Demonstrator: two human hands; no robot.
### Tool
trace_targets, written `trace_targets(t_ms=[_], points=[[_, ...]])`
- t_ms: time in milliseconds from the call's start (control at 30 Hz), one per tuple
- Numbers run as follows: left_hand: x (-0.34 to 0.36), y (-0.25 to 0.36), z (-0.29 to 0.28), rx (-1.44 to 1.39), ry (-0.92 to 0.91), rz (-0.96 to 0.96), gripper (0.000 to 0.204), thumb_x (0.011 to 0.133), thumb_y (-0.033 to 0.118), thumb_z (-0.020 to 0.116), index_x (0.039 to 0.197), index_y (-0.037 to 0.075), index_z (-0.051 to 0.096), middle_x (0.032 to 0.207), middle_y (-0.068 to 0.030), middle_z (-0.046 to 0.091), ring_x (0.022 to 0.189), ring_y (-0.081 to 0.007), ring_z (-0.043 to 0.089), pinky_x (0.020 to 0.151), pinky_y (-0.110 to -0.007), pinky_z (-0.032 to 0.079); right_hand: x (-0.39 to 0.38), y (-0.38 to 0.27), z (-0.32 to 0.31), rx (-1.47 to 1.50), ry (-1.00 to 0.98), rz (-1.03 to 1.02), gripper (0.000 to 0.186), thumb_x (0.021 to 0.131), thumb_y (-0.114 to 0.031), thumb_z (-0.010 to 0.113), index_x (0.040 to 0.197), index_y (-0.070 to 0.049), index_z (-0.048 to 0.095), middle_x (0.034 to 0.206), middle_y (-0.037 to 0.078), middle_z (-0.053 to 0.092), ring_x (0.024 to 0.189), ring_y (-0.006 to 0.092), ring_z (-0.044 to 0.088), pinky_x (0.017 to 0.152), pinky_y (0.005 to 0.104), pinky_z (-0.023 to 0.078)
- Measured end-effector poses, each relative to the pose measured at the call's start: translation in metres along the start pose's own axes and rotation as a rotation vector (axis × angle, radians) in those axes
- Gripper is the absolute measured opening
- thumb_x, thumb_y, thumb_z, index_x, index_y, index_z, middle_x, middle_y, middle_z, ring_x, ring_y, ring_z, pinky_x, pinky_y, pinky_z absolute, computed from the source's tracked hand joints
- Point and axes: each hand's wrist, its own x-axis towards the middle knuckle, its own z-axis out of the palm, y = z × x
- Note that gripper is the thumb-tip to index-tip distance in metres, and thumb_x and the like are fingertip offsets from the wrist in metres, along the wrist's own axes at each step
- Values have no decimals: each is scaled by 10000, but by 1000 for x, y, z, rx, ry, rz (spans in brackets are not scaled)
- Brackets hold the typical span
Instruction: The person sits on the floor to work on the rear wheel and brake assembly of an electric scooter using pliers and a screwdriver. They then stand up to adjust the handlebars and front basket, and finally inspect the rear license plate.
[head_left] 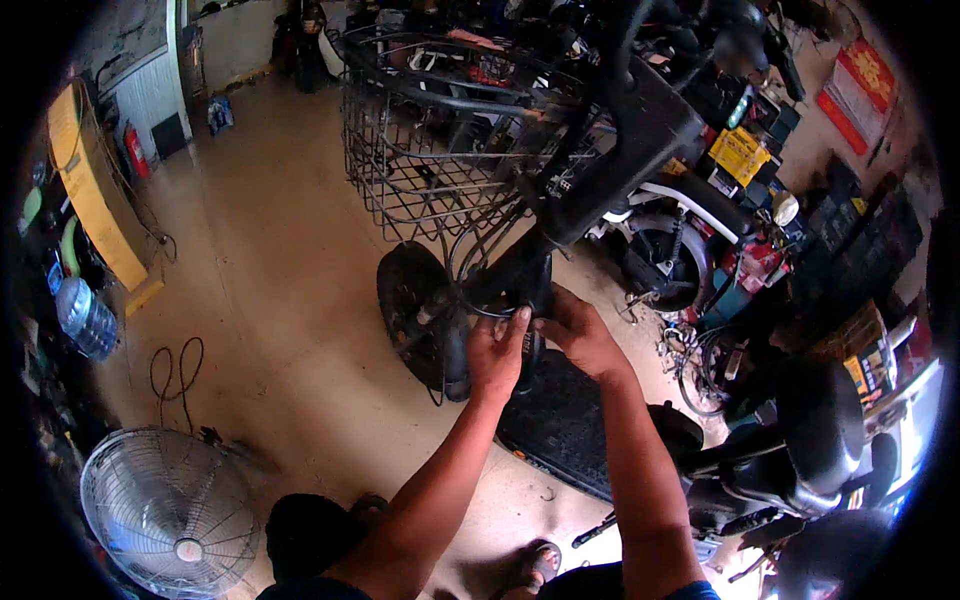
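Note:
In front of me stands a black electric bike (630,150) with a wire basket (440,165) over its front wheel (410,310). My left hand (495,355) is closed against the left side of the dark lower frame tube (532,345), thumb up. My right hand (583,335) grips the same tube from the right, its thumb pointing toward the left one. Most fingertips are hidden behind the tube, so any small part in them cannot be made out. Black cables (470,255) loop down just above my hands. Below them lies the bike's black footboard (560,425).
A floor fan (170,515) stands at lower left, near a looped cord (177,375) and a large water bottle (85,318). A yellow panel (95,190) leans farther back. At right are another two-wheeler's wheel (665,260), a yellow box (738,155) and tangled cables (690,350).

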Motion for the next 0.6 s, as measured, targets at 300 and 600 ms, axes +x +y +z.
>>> trace_targets(t_ms=[300, 600], points=[[0, 3, -27, 165, -134, 19, 185, 1009, 165, 701, 1092, -1, 686, 1037, -31, 728, 962, -88, 638, 873, -239, 498, -2, 6, 0, 83, -8, -19, 549, 972, -33, 653, 1490, 30, 482, 1348, 89, 645, 1235, 179, 559, 1109, 354, 405], [-25, -5, -10, 319, 40, 360, 219, 956, -8, 705, 1152, 17, 611, 1072, -64, 706, 1019, -139, 676, 912, -279, 540, -12, 17, -2, 184, -53, -15, 565, 944, -6, 661, 1486, 13, 500, 1343, 87, 652, 1187, 174, 589, 1055, 336, 455]])
